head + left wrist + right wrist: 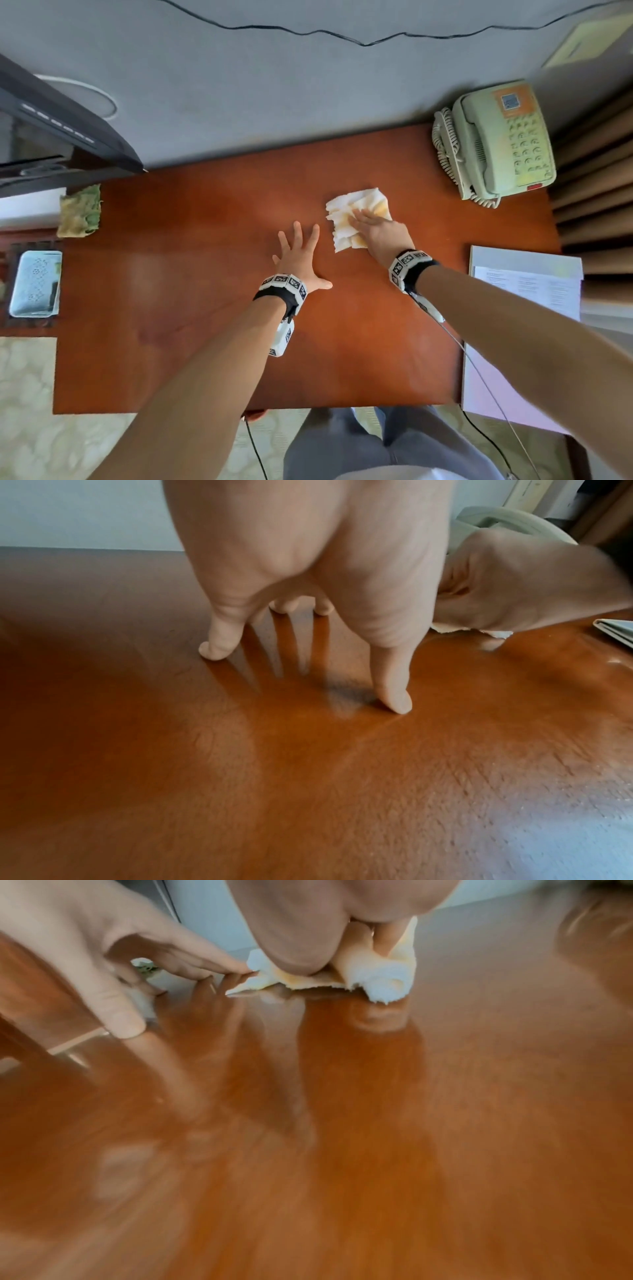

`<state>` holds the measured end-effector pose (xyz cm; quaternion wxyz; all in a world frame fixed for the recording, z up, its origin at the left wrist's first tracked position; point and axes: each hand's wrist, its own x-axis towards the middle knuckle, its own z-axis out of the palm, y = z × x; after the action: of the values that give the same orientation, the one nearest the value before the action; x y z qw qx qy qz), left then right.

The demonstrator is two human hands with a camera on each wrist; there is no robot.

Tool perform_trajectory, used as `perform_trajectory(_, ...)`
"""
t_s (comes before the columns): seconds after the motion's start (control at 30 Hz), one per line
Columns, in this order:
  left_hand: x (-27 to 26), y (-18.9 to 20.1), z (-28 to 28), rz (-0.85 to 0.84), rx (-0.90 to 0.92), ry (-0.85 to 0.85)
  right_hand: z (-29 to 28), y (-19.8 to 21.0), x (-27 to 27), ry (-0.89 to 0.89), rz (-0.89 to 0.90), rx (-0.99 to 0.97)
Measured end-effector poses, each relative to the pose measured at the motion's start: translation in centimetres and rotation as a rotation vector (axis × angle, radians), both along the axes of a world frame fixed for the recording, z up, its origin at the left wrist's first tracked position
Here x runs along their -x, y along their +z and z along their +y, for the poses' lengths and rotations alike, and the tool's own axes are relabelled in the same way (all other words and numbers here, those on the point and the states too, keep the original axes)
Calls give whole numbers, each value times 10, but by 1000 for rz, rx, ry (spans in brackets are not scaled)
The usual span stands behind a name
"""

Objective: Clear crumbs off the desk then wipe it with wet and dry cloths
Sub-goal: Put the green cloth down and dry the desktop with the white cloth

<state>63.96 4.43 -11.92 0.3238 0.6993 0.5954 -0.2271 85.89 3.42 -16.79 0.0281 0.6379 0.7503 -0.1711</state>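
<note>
1. At the far left edge of the table (205, 342) we see a crumpled green and yellow cloth (81, 211) lying untouched, well apart from both hands. We cannot tell whether it is the wet one or the dry one.
2. We find no crumbs on the brown top in any view, so we judge the crumb clearing done. The surface looks glossy and mirrors the fingers, though we cannot tell whether that is damp or polish.
3. Near the middle, our left hand (297, 262) lies flat with its grip wide: fingers spread and straight, the tips touching the wood, holding nothing. We judge it is bracing us.
4. Just to its right, our right hand (380, 230) presses down on a white cloth with yellow stains (356, 216). The grip is flat and open, fingers straight over the bunched fabric, not closed around it.
5. We judge the wiping is under way. The strip beside the telephone (496, 144) and the papers (527, 284) at the right is probably still to cover, perhaps with the other cloth.
</note>
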Motion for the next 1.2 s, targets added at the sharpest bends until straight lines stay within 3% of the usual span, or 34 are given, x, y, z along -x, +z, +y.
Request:
perform_trajectory(0.27, 1, -4, -1, -12, -3, -5, 146, 7, -34, -239, -37, -144)
perform_trajectory(0.37, 3, -9, -1, -11, -11, -13, 170, 12, -36, -275, -70, -142)
perform_trajectory(0.53, 2, -5, -2, 5, 9, -10, 137, 13, -22, -177, -119, -96)
perform_trajectory(0.7, 0, -2, -1, 4, 9, -6, 40, -5, -12, 178, -38, -72)
perform_trajectory(0.8, -1, -2, -2, -1, 1, -14, 43, -4, -22, 299, -94, -76)
perform_trajectory(1.07, 2, -12, -4, -4, -41, -15, 187, 25, -21, -100, -53, -103)
perform_trajectory(1.2, 3, -13, -5, 1, -31, -16, 188, 11, -16, -127, -82, -94)
